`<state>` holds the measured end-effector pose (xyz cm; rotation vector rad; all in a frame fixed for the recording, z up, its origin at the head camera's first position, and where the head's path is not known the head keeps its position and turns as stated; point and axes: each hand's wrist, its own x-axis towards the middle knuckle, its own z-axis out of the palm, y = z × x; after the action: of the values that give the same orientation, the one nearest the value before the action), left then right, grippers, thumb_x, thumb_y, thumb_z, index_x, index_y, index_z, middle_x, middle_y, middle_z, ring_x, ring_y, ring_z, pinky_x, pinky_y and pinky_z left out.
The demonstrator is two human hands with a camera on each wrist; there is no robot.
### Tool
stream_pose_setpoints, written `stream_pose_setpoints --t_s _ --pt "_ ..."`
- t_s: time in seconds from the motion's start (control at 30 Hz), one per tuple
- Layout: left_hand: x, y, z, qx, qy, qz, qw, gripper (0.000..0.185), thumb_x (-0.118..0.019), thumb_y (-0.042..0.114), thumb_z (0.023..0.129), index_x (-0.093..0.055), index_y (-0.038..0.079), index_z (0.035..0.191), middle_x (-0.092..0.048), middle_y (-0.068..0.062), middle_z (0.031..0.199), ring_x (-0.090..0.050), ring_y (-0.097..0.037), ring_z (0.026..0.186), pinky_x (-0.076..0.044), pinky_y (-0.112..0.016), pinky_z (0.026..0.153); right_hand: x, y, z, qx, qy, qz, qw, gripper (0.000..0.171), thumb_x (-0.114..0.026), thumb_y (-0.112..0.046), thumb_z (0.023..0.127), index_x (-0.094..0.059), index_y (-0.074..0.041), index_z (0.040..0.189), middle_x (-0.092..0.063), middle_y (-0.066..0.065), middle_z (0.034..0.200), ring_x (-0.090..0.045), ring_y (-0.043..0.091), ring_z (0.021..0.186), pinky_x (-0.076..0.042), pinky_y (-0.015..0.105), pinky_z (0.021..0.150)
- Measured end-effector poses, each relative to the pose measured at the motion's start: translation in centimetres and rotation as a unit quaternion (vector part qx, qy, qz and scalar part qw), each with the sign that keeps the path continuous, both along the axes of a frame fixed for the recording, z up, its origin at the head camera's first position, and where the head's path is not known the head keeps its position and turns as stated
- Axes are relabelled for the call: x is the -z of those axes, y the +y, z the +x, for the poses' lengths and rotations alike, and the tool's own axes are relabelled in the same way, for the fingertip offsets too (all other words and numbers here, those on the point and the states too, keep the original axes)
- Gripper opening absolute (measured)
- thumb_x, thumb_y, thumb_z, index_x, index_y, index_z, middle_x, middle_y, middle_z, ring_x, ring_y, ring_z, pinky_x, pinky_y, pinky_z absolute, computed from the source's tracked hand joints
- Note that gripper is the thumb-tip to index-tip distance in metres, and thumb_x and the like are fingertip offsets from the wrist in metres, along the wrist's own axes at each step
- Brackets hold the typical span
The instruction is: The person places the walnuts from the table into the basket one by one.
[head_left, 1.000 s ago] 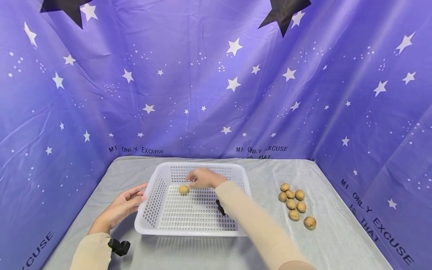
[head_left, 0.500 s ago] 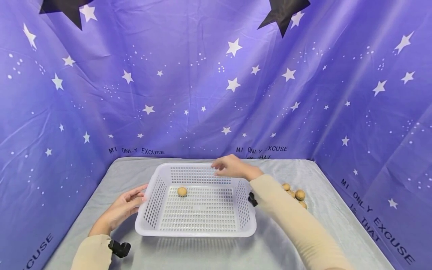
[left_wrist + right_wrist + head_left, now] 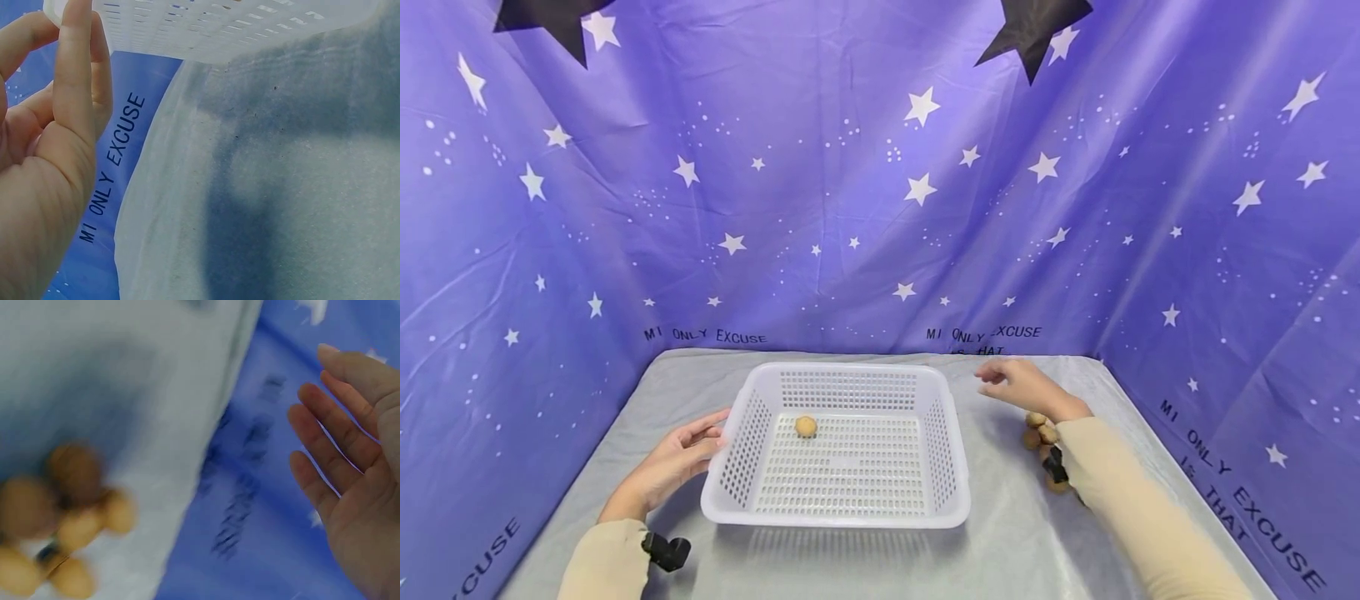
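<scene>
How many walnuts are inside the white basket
1: the walnut sits in the white basket, towards its far left corner. Other walnuts lie outside, some perhaps hidden by the right sleeve.

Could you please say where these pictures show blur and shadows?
Right wrist view: the round brown walnuts and black lettering on the blue-purple drape look blurred, the bare right hand sharper; left wrist view: dark shadows lie across the grey cloth; head view: mostly crisp, with shadow below the white perforated plastic basket.
</scene>
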<state>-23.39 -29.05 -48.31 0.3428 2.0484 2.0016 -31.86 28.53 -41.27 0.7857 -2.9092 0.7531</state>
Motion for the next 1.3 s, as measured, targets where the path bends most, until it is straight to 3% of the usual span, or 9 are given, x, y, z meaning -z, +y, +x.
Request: stream_pose_setpoints --t_s 0.13,0.27,0.43,0.53,0.7,1.03,1.3 --pt "0.0 -0.1 0.0 -0.002 -0.001 0.000 1.0000 0.062 -0.056 0.008 0.103 -0.026 -0.004 0.155 -0.057 -0.016 0.125 -0.063 -0.017 0.108 -0.055 -0.036 0.092 1.7 3.2 0.3 0.023 -0.016 0.010 1.000 0.031 -0.068 -0.013 0.094 -0.068 0.006 0.118 -0.069 0.020 0.114 -0.064 0.039 0.105 -0.051 0.054 0.092" --pt "0.1 -0.1 0.0 0.001 -0.003 -0.001 1.0000 0.062 -0.056 0.008 0.103 -0.025 -0.004 0.156 -0.057 -0.016 0.126 -0.063 -0.018 0.109 -0.055 -0.036 0.093 3.2 5.3 0.7 0.064 -0.062 0.006 0.996 0.036 -0.069 -0.014 0.093 -0.066 0.009 0.120 -0.067 0.024 0.117 -0.059 0.047 0.111 -0.047 0.059 0.096" --pt "-0.1 0.0 0.0 0.001 -0.003 -0.003 1.0000 0.063 -0.057 0.009 0.103 -0.026 -0.003 0.156 -0.056 -0.017 0.127 -0.062 -0.018 0.109 -0.055 -0.036 0.092 4.6 7.0 1.0 0.115 -0.113 0.008 0.987 0.039 -0.071 -0.018 0.093 -0.065 0.008 0.122 -0.066 0.025 0.116 -0.060 0.044 0.109 -0.049 0.057 0.094" --pt "-0.2 0.1 0.0 -0.001 -0.004 -0.005 1.0000 0.063 -0.057 0.009 0.102 -0.026 -0.003 0.156 -0.056 -0.018 0.127 -0.062 -0.018 0.109 -0.055 -0.036 0.092 5.1 7.6 1.1 0.128 -0.122 0.011 0.984 0.038 -0.073 -0.019 0.091 -0.066 0.008 0.117 -0.067 0.024 0.110 -0.062 0.039 0.102 -0.051 0.055 0.090" --pt "-0.2 0.1 0.0 -0.001 -0.006 -0.002 1.0000 0.064 -0.058 0.008 0.102 -0.026 -0.004 0.156 -0.056 -0.019 0.127 -0.063 -0.020 0.109 -0.055 -0.036 0.092 5.3 8.1 1.4 0.138 -0.123 0.007 0.983 0.033 -0.074 -0.017 0.090 -0.067 0.008 0.109 -0.068 0.020 0.102 -0.062 0.035 0.097 -0.050 0.054 0.088" --pt "-0.1 0.0 -0.2 0.002 -0.003 0.002 1.0000 0.062 -0.057 0.007 0.102 -0.027 -0.005 0.155 -0.057 -0.018 0.125 -0.063 -0.020 0.108 -0.056 -0.037 0.091 4.8 8.1 1.4 0.139 -0.115 0.015 0.983 0.029 -0.074 -0.017 0.091 -0.068 0.006 0.107 -0.069 0.017 0.100 -0.063 0.032 0.093 -0.051 0.053 0.087" --pt "0.0 -0.1 -0.2 0.011 -0.004 0.007 0.9999 0.062 -0.056 0.006 0.103 -0.024 -0.005 0.156 -0.058 -0.017 0.125 -0.063 -0.020 0.109 -0.056 -0.037 0.091 2.9 6.5 0.9 0.103 -0.049 0.008 0.993 0.030 -0.071 -0.017 0.093 -0.069 0.006 0.113 -0.071 0.018 0.106 -0.066 0.036 0.096 -0.055 0.051 0.084"
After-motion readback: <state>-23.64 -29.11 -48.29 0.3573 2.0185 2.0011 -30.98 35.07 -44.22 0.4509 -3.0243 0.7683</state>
